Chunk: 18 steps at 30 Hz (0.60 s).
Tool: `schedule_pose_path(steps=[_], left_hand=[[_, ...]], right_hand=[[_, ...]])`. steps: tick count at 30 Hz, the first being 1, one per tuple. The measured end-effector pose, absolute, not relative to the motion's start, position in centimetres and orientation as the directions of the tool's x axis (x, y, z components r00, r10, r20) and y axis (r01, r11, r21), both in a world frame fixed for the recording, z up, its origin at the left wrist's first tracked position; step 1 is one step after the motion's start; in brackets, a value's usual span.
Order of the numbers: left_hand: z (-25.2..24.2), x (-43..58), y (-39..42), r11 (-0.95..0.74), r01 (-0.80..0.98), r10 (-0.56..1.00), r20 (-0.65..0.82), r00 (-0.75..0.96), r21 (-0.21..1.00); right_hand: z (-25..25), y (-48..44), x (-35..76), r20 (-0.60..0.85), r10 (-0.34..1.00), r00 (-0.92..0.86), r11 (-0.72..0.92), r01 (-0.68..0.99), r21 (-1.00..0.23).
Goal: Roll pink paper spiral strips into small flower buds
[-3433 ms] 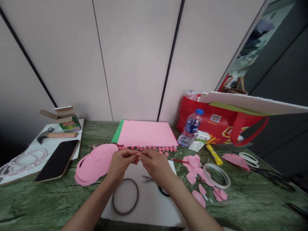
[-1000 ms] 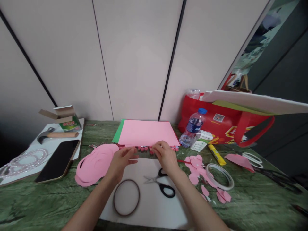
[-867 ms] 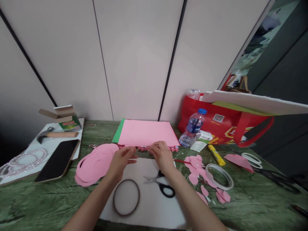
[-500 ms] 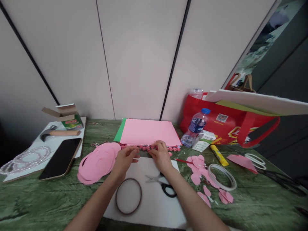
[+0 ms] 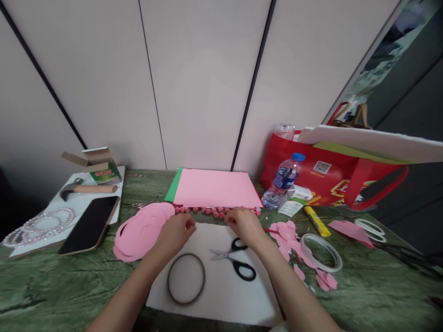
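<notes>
Mid-frame pink balls [image 5: 215, 215] seem done, left-frame discs [image 5: 141, 234] unworked; I can't tell whether my left grip [image 5: 177, 231] or right grip [image 5: 245, 226] pinches shut.

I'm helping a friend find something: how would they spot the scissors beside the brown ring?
On the green table, find the white sheet at bottom centre. On it, just right of a thin brown ring, lie the scissors, with parted metal blades and black loop handles, unlike the plain ring.

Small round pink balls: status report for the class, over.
Left hand, right hand half-curled, nothing visibly held. Balls: uneven row beside rectangular pink paper. Black-handled metal scissors lie open on white sheet; perhaps obstructing.
</notes>
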<state>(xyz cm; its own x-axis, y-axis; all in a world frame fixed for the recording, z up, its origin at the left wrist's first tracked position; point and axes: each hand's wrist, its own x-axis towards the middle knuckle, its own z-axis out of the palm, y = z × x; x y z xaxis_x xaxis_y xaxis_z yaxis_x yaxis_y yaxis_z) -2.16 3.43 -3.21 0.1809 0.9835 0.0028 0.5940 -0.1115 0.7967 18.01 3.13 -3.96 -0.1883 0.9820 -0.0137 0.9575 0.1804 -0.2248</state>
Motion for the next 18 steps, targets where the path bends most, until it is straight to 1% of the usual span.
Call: schedule_pose_path(steps=[2,5,8,10,13,18], left_hand=[[-2.9,-2.6,3.1,-0.148,0.672,0.956,-0.070,0.286,0.726],[-2.5,-2.9,2.6,-0.277,0.785,0.861,-0.219,0.459,0.554],[-2.5,-3.1,2.2,-0.356,0.840,0.815,-0.303,0.493,0.409],[-2.6,-3.0,2.1,-0.376,0.864,0.820,-0.315,0.478,0.333],[-2.6,-2.9,2.0,-0.378,0.882,0.841,-0.294,0.455,0.282],[-2.1,-2.6,2.0,-0.378,0.880,0.855,-0.256,0.451,0.286]], right_hand=[[-3.1,2.4,17.8,-0.111,0.965,-0.237,0.208,0.951,-0.228],[-2.8,1.7,17.3,-0.203,0.935,-0.290,0.242,0.942,-0.231],[-3.0,1.5,17.1,-0.256,0.913,-0.318,0.261,0.937,-0.232],[-3.0,1.5,17.3,-0.285,0.898,-0.336,0.273,0.932,-0.238],[-2.8,1.5,17.7,-0.320,0.879,-0.354,0.285,0.927,-0.242],[-2.5,1.2,17.9,-0.396,0.813,-0.426,0.361,0.904,-0.231]])
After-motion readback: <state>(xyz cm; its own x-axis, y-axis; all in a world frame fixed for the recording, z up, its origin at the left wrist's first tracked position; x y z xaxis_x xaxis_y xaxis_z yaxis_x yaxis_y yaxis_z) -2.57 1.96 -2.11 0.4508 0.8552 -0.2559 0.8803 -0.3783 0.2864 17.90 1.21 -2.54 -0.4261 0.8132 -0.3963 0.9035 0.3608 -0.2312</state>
